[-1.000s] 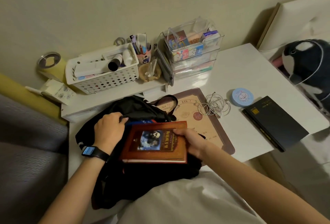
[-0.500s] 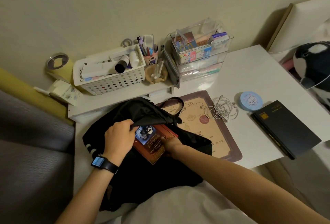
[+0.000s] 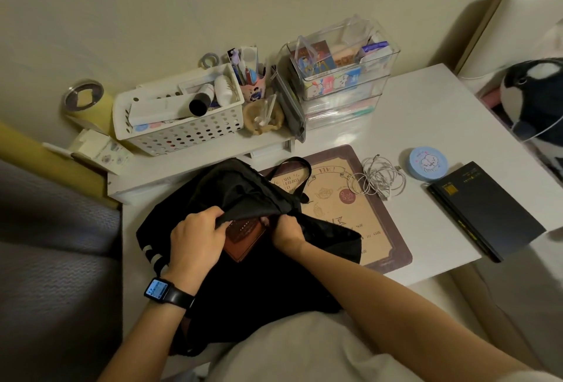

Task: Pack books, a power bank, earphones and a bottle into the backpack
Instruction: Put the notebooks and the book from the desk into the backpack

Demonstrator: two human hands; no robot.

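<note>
Soft black backpack [image 3: 243, 284] lies crumpled on the white tabletop [image 3: 426, 113]. The left hand [image 3: 195, 238] pinches its limp rim with curled fingers [image 3: 213, 214]. The right hand [image 3: 289, 229] reaches under the fabric, its fingers hidden. A brown leathery book [image 3: 243, 241] sits half inside. Tangled white earphones [image 3: 377, 180] and a flat black book [image 3: 484, 208] lie to the right.

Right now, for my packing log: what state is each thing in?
Backpack: open, on the desk.
Brown book: partly inside the backpack.
Black book: closed, flat on desk.
Earphones: tangled, unpacked.
Left hand: grips the backpack's flap.
Right hand: at the opening, hold unclear.
</note>
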